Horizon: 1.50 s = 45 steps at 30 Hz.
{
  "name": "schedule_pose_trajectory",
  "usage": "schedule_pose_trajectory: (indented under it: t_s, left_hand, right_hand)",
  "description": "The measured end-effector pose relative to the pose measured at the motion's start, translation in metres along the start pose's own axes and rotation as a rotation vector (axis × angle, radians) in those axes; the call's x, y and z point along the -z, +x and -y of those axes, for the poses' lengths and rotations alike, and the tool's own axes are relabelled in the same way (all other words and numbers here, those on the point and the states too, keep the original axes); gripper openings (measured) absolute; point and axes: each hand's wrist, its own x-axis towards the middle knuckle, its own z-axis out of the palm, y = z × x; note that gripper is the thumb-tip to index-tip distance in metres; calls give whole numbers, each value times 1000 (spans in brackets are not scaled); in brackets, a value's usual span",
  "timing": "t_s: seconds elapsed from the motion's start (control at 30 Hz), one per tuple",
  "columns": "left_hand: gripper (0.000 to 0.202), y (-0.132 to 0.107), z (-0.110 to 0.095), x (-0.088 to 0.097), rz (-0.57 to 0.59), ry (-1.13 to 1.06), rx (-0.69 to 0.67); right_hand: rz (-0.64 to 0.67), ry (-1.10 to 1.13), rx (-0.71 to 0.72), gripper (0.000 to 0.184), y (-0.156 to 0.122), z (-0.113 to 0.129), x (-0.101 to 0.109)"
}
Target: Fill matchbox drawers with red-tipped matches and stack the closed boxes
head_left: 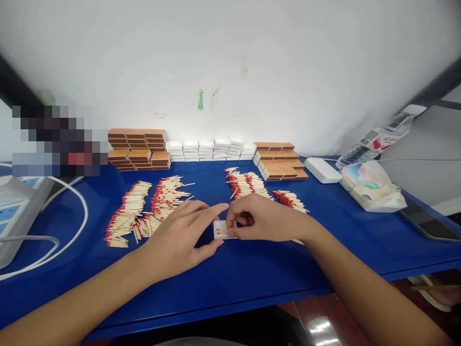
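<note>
A small white matchbox tray (221, 224) lies on the blue tabletop between my hands. Inside its left part a few red match heads show. My right hand (264, 218) reaches into the tray from the right, thumb and fingers pinched on matches there; the fingertips cover most of the sticks. On the tray's left side is my left hand (187, 228), fingers spread, its thumb by the front edge and its index finger stretched beyond the back edge. Loose red-tipped matches lie in heaps to the left (127, 211), behind the left hand (167, 194) and behind the right hand (248, 185).
Orange-brown matchboxes stand stacked at back left (139, 144) and back right (281, 166). White trays (198, 150) line the wall between them. At right are a white box (323, 170), a tissue pack (372, 185) and a tilted bottle (378, 139). A power strip (18, 206) with cables sits left.
</note>
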Motion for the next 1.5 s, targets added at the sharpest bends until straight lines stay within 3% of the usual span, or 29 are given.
schedule_pose_trajectory:
  t_s: [0.13,0.27,0.4,0.7,0.87,1.3,1.5]
  left_hand:
    - [59,0,0,0,1,15,-3]
    - [57,1,0,0,-3,39,-4]
    - [54,1,0,0,-12,47,-17]
    - [54,1,1,-1,10,22,4]
    - [53,1,0,-1,19,25,3]
    - [54,1,1,0,14,25,-1]
    - [54,0,0,0,33,18,13]
  right_hand:
    - [-63,-28,-29,18,-5,0,11]
    - [-135,-142,-145,30,-16,-8,28]
    - [-29,-229,-275,26,-24,-13,39]
    - [102,-227,-390,23,-22,-14,35]
    - [148,-213,-352,20,-24,-15,35]
    - [43,-250,-298,19,-17,-14,26]
    - [23,-265,-281,28,-16,-14,25]
